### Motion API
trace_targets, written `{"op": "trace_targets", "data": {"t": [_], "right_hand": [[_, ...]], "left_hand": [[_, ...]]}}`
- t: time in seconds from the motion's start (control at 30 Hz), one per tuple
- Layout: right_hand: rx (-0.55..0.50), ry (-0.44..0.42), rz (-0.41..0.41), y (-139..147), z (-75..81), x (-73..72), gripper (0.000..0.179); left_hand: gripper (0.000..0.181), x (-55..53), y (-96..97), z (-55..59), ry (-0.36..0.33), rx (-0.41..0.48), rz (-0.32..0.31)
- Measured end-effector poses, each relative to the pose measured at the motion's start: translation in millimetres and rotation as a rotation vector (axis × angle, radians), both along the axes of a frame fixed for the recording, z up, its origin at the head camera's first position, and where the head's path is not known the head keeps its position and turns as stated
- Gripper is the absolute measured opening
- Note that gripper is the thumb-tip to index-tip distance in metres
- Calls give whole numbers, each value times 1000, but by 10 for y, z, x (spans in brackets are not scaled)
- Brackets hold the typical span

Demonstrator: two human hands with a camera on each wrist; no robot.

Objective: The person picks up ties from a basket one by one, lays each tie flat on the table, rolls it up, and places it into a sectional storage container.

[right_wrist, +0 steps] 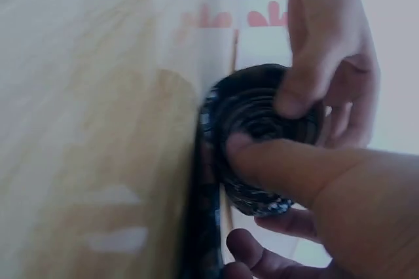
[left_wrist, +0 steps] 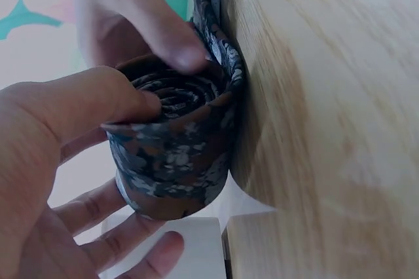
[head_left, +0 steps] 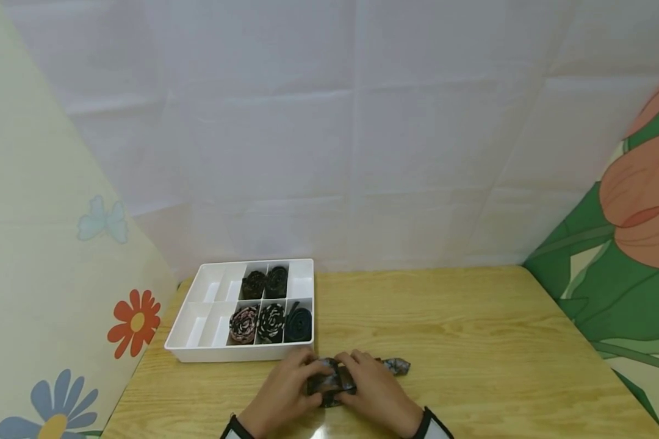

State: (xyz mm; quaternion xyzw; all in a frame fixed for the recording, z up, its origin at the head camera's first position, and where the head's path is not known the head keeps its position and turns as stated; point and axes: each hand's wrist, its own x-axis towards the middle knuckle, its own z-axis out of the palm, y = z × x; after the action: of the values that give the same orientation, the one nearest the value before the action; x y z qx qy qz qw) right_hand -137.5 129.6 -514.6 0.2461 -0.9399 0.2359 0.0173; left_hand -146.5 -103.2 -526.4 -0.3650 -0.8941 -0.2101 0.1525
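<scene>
A dark necktie (head_left: 324,383) with a grey and brown mottled pattern stands on its edge on the table, mostly wound into a coil. Its loose pointed end (head_left: 398,366) sticks out to the right, past the fingers. My left hand (head_left: 285,385) grips the coil from the left, thumb on its top edge and fingers around the outer side. From the right, my right hand (head_left: 380,389) holds the same coil, with its thumb on the spiral. The layered spiral (left_wrist: 180,95) shows between both thumbs in the left wrist view.
A white divided tray (head_left: 241,352) stands behind and left of my hands. Rolled neckties fill several compartments, among them a pinkish one (head_left: 244,324), a black-and-white one (head_left: 271,323) and a dark blue one (head_left: 299,324). A white sheet (head_left: 362,152) hangs behind the wooden table (head_left: 445,329).
</scene>
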Motion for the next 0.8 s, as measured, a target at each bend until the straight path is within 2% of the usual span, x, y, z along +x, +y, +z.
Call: {"op": "trace_targets", "data": {"t": [0.17,0.3,0.47,0.67,0.8], "right_hand": [[17,-22,2,50,-20,8,54],[19,-32,38,126,-11,-6,51],[12,26,47,147,-8,-21,37],[29,-21,29,70,43,-2,57],[15,-18,20,43,29,2,39]], "left_hand": [[59,18,3,4,-24,-4,-6],[61,26,-21,3,-51,16,13],[58,-2,-20,8,-32,-5,-23],[58,-25,26,26,-7,-45,-38],[58,-8,61,44,-37,-11,-31]]}}
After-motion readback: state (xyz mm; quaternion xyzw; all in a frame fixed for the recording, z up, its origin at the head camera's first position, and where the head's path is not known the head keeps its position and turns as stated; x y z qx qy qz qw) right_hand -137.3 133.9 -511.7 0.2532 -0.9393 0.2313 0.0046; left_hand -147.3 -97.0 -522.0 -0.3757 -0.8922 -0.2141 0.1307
